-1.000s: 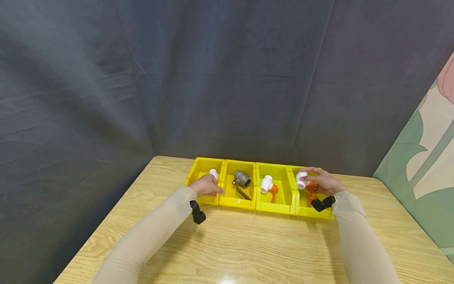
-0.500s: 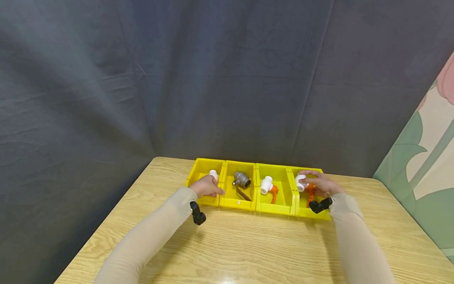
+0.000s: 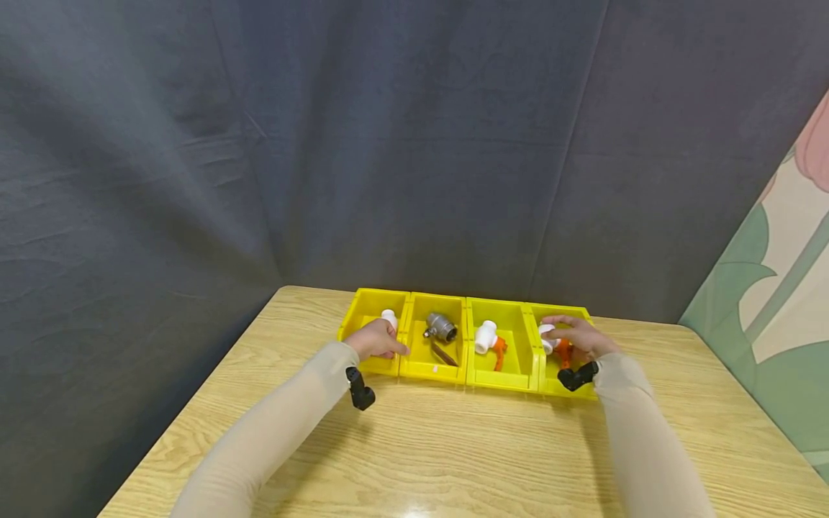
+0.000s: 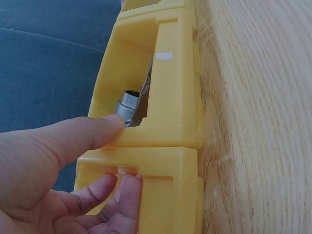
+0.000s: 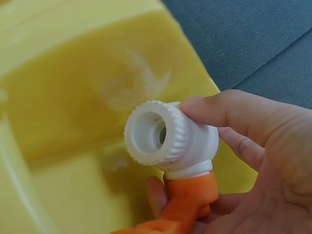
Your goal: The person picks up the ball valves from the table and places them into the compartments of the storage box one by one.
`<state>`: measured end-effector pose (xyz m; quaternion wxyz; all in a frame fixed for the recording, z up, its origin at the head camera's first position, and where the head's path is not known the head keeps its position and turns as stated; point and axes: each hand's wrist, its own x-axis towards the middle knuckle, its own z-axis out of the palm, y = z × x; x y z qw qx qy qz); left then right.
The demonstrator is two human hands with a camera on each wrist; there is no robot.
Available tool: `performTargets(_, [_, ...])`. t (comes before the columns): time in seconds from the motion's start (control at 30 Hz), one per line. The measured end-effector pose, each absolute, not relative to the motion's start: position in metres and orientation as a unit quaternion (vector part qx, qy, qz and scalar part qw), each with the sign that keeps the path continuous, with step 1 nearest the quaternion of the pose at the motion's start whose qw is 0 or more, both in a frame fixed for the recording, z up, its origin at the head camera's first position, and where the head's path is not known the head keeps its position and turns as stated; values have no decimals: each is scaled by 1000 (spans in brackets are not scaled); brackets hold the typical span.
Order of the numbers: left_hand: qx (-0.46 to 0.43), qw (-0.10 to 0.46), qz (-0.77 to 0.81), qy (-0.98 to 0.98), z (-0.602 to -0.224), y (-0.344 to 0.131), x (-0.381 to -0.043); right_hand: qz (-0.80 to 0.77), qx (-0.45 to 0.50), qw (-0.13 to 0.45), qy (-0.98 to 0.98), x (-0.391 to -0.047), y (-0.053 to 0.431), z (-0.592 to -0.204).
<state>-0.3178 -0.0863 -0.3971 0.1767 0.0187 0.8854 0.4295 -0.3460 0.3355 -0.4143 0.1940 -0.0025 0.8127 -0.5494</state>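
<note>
In the head view, my right hand (image 3: 576, 337) is in the rightmost yellow bin (image 3: 583, 311). It holds a white plastic ball valve (image 5: 161, 134) with an orange lever handle (image 5: 192, 195), the thumb on the white body and the fingers behind it. At the row's other end, my left hand (image 3: 377, 338) grips the adjoining walls of the two leftmost bins. Its thumb reaches over into the second bin (image 4: 168, 97) and its fingers are curled inside the first bin (image 4: 161, 195). Beyond this hand, a white fitting (image 3: 389, 316) shows, partly hidden.
The second bin holds a grey metal valve (image 3: 442, 327) with a brown lever (image 3: 443, 353). Another white ball valve (image 3: 486, 337) with an orange handle lies in the third bin (image 3: 501, 379). The bins stand on a wooden table (image 3: 440, 446) before a dark curtain (image 3: 414, 144).
My right hand has moved slightly left and lower, with the white ball valve in it. My left hand has stayed in place on the bin walls.
</note>
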Motion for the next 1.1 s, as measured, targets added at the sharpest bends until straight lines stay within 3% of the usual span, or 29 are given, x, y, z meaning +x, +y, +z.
performTargets(1.1, [12, 178, 430, 885, -398, -85, -318, -482, 19, 185, 856, -348, 327, -422])
